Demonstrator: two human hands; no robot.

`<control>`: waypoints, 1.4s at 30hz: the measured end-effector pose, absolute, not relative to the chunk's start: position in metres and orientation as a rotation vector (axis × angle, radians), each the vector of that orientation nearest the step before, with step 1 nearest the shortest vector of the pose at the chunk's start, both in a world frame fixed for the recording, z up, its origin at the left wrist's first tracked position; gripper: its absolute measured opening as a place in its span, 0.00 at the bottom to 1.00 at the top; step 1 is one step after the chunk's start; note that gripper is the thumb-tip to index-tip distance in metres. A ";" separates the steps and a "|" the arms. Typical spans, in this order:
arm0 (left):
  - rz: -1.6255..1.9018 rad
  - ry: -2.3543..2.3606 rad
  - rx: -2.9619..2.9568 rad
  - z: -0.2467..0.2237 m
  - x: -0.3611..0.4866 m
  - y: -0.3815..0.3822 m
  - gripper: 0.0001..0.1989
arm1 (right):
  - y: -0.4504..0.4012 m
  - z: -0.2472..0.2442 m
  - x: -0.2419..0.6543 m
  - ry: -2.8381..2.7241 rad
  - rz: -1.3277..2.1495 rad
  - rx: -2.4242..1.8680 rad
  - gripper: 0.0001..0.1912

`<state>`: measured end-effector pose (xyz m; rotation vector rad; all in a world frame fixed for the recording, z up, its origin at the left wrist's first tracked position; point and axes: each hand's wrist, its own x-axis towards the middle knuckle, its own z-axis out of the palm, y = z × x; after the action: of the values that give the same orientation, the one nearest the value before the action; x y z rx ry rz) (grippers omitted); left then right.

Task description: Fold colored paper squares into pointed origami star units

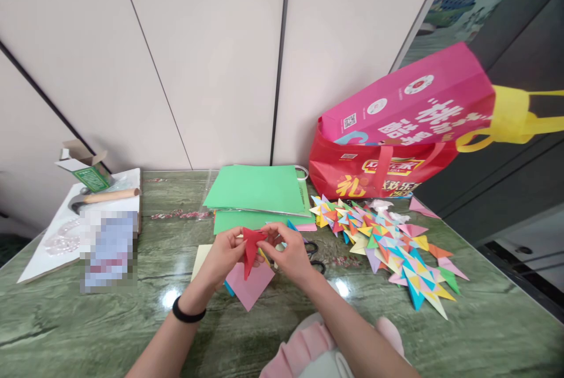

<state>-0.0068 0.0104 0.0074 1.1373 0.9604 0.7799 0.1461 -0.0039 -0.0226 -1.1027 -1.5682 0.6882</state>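
Observation:
A folded red paper piece (250, 251) is held between my two hands above the green marbled table. My left hand (225, 256) pinches its left side, and the fingers of my right hand (287, 251) close on its right edge. Under the hands lie a pink paper square (250, 288), a cream sheet (200, 257) and bits of blue and yellow paper, partly covered. Just right of my right hand, black scissor handles (316, 257) show. Green sheets (258, 187) are stacked behind the hands.
Many folded colourful paper pieces (388, 240) lie at the right, before a red bag (383, 169) holding a pink box (418, 96). At the left, a white board (48, 254) bears a wooden-handled tool (112, 196) and a green box (90, 177).

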 end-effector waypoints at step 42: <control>0.880 0.924 1.220 0.014 -0.008 0.008 0.26 | 0.001 -0.023 0.144 -0.959 1.565 -0.875 0.17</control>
<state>-0.0077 0.0079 0.0144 1.2201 0.9238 0.8799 0.1440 0.0015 -0.0230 -0.8755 -0.9595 1.5646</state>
